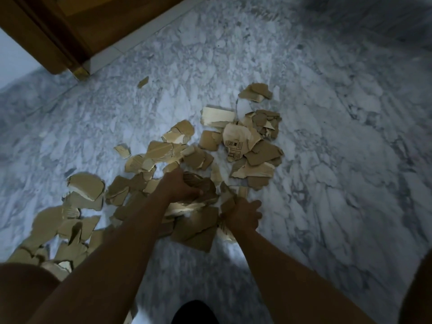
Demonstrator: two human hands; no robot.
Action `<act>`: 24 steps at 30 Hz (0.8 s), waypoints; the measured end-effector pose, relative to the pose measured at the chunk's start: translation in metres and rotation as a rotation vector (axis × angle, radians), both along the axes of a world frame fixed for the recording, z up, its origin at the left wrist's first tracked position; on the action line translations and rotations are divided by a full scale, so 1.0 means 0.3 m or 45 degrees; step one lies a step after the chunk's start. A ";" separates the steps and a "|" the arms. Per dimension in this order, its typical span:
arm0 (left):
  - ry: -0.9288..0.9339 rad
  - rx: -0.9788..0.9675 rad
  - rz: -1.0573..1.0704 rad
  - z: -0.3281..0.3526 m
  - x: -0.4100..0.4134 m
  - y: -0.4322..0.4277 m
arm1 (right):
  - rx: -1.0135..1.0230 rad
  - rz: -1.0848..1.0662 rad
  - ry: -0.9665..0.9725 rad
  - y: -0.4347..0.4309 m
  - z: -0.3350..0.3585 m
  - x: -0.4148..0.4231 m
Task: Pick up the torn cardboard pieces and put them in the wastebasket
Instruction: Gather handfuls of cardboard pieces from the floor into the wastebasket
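Closest to you is that dark blob [195, 312] at the bottom edge. It's cut off, so I can't tell if it's a foot or something else, and your forearms run up either side of it. Your left hand [181, 187] is curled round a crumpled wad of cardboard [203, 183] in the middle of the pile. Your right hand [245, 215], just beside it, has its fingers closed on a flat scrap [228, 199] that tilts up off the marble floor [339, 136]. The rest of the torn cardboard pieces [245, 141] are strewn from the near-left part of the floor out to the middle, plus one stray bit [143, 82] near the floor's far edge by the wooden door frame [46, 36]. Handling-wise I'd guess they're light and stiffish but bendy, with ragged edges. Some look peeled down to thin paper that'll flop or rip. The flat ones probably hug that smooth marble, so hook a torn edge or slide one onto another, then squeeze a stack from both sides, since a loose bundle will likely shed. The wastebasket isn't in view at all. Your arms cover part of the pile, what looks like your knee [23, 293] cuts off the near-left pieces, and it's too dim and blurry to count what's in your left hand.
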State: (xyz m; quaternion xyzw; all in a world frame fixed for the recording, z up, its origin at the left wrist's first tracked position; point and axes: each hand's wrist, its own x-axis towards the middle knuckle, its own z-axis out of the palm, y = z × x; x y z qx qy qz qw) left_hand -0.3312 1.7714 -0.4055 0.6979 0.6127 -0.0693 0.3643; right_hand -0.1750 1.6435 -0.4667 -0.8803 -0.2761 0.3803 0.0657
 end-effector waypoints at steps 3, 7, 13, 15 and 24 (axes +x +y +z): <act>-0.011 -0.008 0.006 -0.006 0.003 -0.004 | 0.158 0.304 -0.025 -0.020 0.017 0.068; -0.041 0.032 0.008 0.016 0.074 -0.018 | 0.398 0.752 0.025 0.016 0.130 0.271; -0.089 0.100 -0.179 -0.023 0.258 -0.008 | 0.378 1.201 -0.493 0.049 0.218 0.552; -0.050 0.131 -0.253 -0.042 0.297 -0.028 | 0.227 1.266 -0.630 0.018 0.181 0.576; 0.033 0.290 -0.296 -0.122 0.301 -0.044 | 0.088 0.985 -0.150 0.011 0.126 0.627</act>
